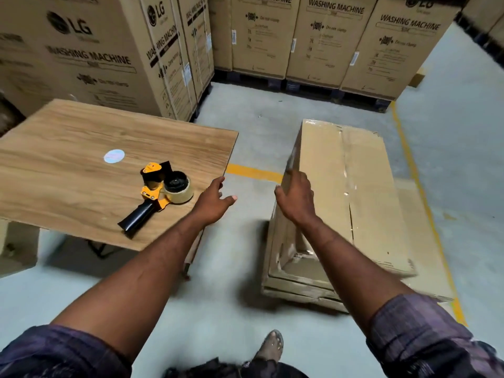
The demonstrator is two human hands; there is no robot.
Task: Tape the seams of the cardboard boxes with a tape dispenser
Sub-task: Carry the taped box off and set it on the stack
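Stacked washing machine cartons [327, 36] are noted across the upper frame, and a wooden table [68, 165] at centre left. The tape dispenser [161, 192] is found on its side near the table's right edge, handle pointing lower left. A cardboard box [368, 186] is laid lengthwise up the right. The left hand [215, 199] is held just right of the dispenser, fingers loosely spread. The right hand [296, 197] is at the box's left edge; its grip cannot be told.

The tape dispenser [160, 192] is orange and black; the table [68, 173] shows brown wood grain. At right, the cardboard box [368, 186] is plain tan.
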